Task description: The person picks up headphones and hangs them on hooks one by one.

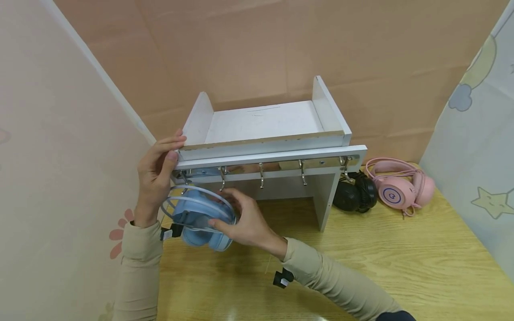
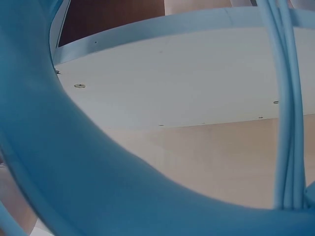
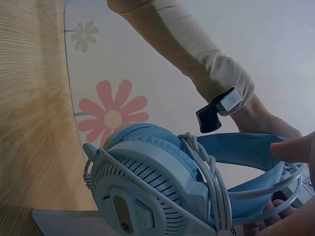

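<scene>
Blue headphones (image 1: 192,205), their cable bundled around them, hang below the leftmost hooks of a white shelf rack (image 1: 265,122). My right hand (image 1: 250,223) grips them by the headband, thumb in front and fingers behind. In the right wrist view the ear cup of the headphones (image 3: 142,189) hangs below the headband, wrapped with cable. At the rack's left end, my left hand (image 1: 154,174) holds the corner, fingers over the top and thumb on the front. The leftmost metal hook (image 1: 183,178) is partly hidden by the headphones; whether the headband touches it I cannot tell.
Several metal hooks (image 1: 262,176) line the rack's front board. Black headphones (image 1: 353,194) and pink headphones (image 1: 401,187) lie on the wooden table (image 1: 393,254) to the right. A patterned wall (image 1: 72,178) stands close on the left.
</scene>
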### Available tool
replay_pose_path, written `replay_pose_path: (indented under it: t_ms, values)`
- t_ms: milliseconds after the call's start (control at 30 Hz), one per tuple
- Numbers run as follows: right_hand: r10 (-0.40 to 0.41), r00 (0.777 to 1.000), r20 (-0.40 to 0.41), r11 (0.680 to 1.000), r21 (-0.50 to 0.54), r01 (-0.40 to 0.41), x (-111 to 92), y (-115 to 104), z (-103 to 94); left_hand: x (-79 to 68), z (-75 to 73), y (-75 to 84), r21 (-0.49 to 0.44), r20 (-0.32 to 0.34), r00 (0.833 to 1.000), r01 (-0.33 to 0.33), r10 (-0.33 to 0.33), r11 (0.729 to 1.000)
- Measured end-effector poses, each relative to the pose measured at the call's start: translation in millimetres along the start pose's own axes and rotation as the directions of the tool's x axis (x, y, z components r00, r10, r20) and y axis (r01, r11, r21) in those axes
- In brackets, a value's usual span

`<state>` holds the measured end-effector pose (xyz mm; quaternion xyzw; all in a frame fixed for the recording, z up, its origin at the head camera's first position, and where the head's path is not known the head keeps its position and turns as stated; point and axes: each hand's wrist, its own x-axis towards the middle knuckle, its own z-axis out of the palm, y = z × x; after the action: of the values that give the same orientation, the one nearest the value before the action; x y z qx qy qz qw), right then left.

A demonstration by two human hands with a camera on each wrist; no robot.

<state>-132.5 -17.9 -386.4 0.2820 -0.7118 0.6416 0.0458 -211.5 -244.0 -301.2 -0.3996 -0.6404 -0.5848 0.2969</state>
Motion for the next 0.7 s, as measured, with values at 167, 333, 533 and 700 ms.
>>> replay_pose_path:
  t_ms: [167,333,533,700]
  values:
    - [-0.032,0.999,-0.014,0.999,-0.029,0.031,-4,-1,-4.4,0.4,0.1,0.3,0.016,0.008,1.000,-0.003,0.003,1.000]
    - [-0.043,0.999,-0.017,0.999,-0.033,0.042,-9,0,-9.6,0.7,0.5,1.1,0.029,0.007,1.000,-0.006,0.006,1.000]
    - [-0.067,0.997,-0.034,0.997,-0.028,0.066,-16,3,-16.0,2.0,-0.5,1.5,0.066,0.007,1.000,0.004,-0.004,0.998]
    - [-0.068,0.996,-0.053,0.997,-0.042,0.065,-24,4,-22.7,2.8,-1.2,0.8,0.059,0.009,1.000,0.002,-0.002,0.998]
